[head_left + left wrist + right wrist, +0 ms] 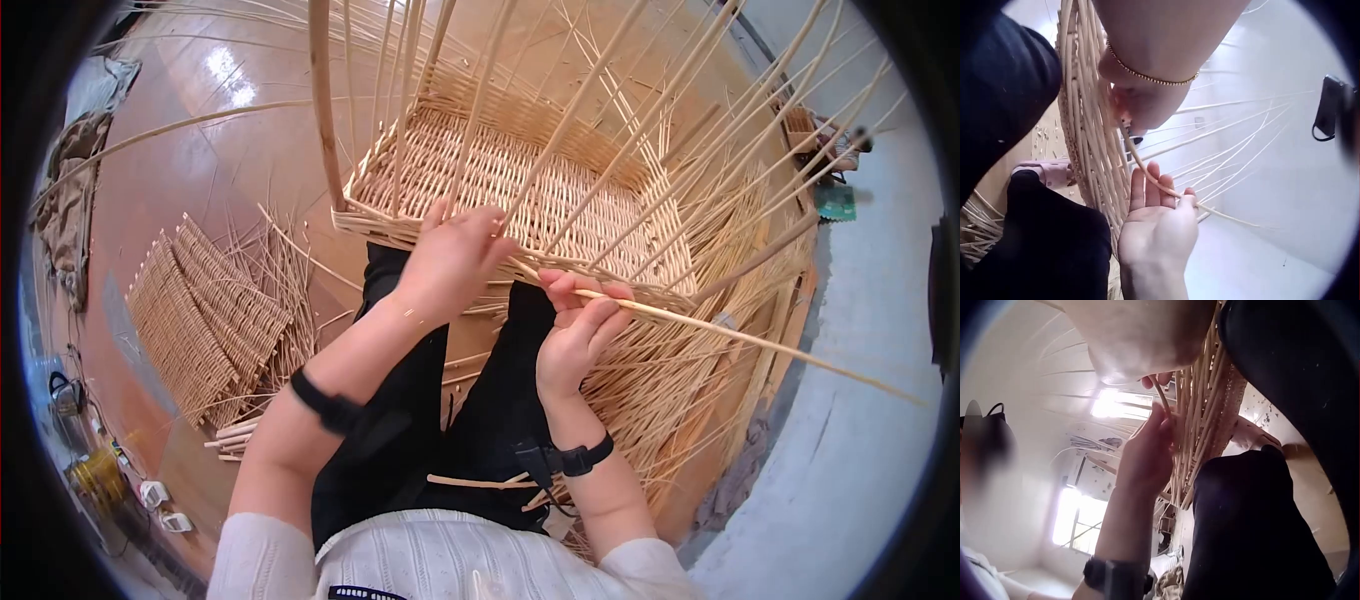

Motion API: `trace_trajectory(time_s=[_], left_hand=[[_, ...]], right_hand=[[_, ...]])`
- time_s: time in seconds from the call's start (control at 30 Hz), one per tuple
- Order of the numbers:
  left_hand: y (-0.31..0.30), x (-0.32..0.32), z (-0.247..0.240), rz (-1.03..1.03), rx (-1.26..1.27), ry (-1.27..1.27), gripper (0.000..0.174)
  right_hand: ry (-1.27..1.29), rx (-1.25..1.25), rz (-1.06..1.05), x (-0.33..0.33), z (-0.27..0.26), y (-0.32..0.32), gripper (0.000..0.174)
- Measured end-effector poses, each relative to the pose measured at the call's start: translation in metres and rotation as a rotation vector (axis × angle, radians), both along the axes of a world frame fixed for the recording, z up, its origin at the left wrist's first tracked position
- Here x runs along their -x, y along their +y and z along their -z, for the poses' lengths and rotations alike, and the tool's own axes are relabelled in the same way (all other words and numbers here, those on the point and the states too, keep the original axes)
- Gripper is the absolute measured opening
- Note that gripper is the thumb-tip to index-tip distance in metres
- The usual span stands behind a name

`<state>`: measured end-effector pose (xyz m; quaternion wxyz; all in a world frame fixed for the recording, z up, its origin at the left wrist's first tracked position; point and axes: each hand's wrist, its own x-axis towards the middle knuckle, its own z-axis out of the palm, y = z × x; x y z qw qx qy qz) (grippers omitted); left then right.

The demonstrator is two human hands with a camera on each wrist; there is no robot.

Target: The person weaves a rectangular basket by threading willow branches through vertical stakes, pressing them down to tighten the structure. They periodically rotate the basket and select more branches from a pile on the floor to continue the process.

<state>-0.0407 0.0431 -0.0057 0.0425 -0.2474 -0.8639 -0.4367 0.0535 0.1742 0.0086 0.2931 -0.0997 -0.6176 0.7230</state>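
A pale wicker basket (375,230) with a woven base and low sides leans tilted at the person's knees. Long upright stakes (575,95) rise around its edge. At the near side, the left hand (455,262) pinches a long thin willow rod (740,335) close to the weave; in the right wrist view its thumb presses the rod (1161,394). Farther along, the right hand (575,335) holds the same rod across its fingers under the thumb, palm turned up in the left wrist view. From there the rod's thin tip runs out to the right.
Loose rods (660,400) are heaped on the floor at the right, beside a pale wall. To the left lie woven panels (205,320) and short cut sticks (235,437). Black-trousered legs (490,370) sit below the basket. White plugs (155,495) lie at the lower left.
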Motion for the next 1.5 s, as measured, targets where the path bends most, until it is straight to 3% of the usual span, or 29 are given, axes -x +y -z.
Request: trace_trajectory(time_s=[0.13, 0.27, 0.33, 0.37, 0.43, 0.5, 0.57, 0.6, 0.67, 0.7, 0.77, 0.83, 0.93, 1.0, 1.07, 1.13, 1.2, 1.27, 1.3, 1.33, 1.4, 1.43, 1.47, 1.5], left_hand=[[0.008, 0.013, -0.008, -0.005, 0.237, -0.145, 0.025], [-0.006, 0.023, -0.008, 0.198, 0.008, -0.251, 0.027], [-0.001, 0.018, -0.003, 0.129, 0.065, -0.220, 0.028], [0.002, 0.018, -0.002, 0.069, 0.126, -0.171, 0.029], [0.006, 0.018, 0.004, 0.020, 0.117, -0.145, 0.030], [0.008, 0.015, 0.005, -0.050, 0.085, -0.146, 0.033], [0.008, 0.015, 0.000, -0.083, 0.082, -0.142, 0.034], [0.007, 0.015, -0.002, -0.115, 0.077, -0.143, 0.034], [0.001, 0.024, 0.003, -0.145, 0.063, -0.070, 0.034], [-0.005, 0.027, 0.000, -0.124, 0.032, -0.185, 0.034], [-0.012, 0.030, 0.000, -0.097, -0.044, -0.351, 0.034], [-0.015, 0.037, -0.002, -0.100, -0.016, -0.340, 0.034], [-0.010, 0.033, -0.002, -0.058, 0.022, -0.357, 0.040], [0.002, 0.024, -0.008, -0.196, -0.183, -0.404, 0.057], [0.008, 0.031, -0.009, -0.331, -0.119, -0.394, 0.064], [0.008, 0.030, -0.013, -0.421, -0.032, -0.410, 0.065], [0.006, 0.028, -0.020, -0.403, 0.038, -0.399, 0.057], [-0.004, 0.026, -0.025, -0.399, -0.186, -0.192, 0.042], [-0.014, 0.023, -0.035, -0.394, -0.052, 0.122, 0.030], [-0.006, 0.014, -0.039, -0.382, -0.046, 0.121, 0.030], [0.022, -0.006, -0.042, -0.073, -0.136, -0.088, 0.029], [0.034, -0.003, -0.040, 0.152, 0.092, -0.282, 0.032], [0.043, 0.004, -0.031, 0.312, 0.179, -0.246, 0.033], [0.046, 0.011, -0.032, 0.323, 0.217, -0.285, 0.034]], right_hand=[[-0.214, 0.189, 0.037, -0.005, -0.003, 0.031, 0.008], [-0.160, 0.263, 0.014, -0.011, -0.008, 0.071, 0.026], [-0.170, -0.076, 0.002, -0.006, -0.003, 0.071, 0.026], [-0.170, -0.132, -0.035, 0.001, -0.008, 0.076, 0.026], [-0.236, -0.575, -0.074, 0.031, -0.044, 0.076, 0.033], [-0.102, -1.327, -0.058, 0.068, -0.088, 0.053, 0.054], [-0.194, -1.097, -0.179, 0.103, -0.107, 0.029, 0.072], [-0.182, -1.093, -0.183, 0.113, -0.113, 0.029, 0.072], [0.032, -0.570, -0.222, 0.124, -0.118, 0.033, 0.066], [0.025, -0.562, -0.236, 0.114, -0.108, 0.037, 0.066], [0.035, -0.371, 0.019, 0.063, -0.066, 0.054, 0.050], [0.129, -0.066, 0.200, 0.024, -0.011, 0.051, 0.033], [0.153, -0.022, 0.287, 0.012, -0.005, 0.040, 0.023], [0.123, 0.038, 0.296, 0.002, -0.013, 0.036, 0.021], [0.182, -0.093, 0.013, -0.015, -0.031, 0.009, 0.021], [0.149, -0.125, 0.014, -0.019, -0.028, 0.010, 0.020], [0.094, 0.102, 0.095, -0.009, -0.016, 0.034, 0.018], [0.073, 0.075, 0.061, -0.010, -0.009, 0.044, 0.016], [0.076, 0.029, 0.052, -0.011, -0.007, 0.044, 0.016], [0.074, -0.019, 0.049, -0.013, -0.004, 0.045, 0.016], [0.073, -0.082, 0.038, -0.017, 0.007, 0.049, 0.016], [0.038, -0.048, 0.086, -0.019, 0.008, 0.050, 0.016], [0.006, -0.017, 0.138, -0.020, 0.008, 0.051, 0.015], [-0.126, 0.077, 0.072, -0.028, -0.004, 0.060, 0.013]])
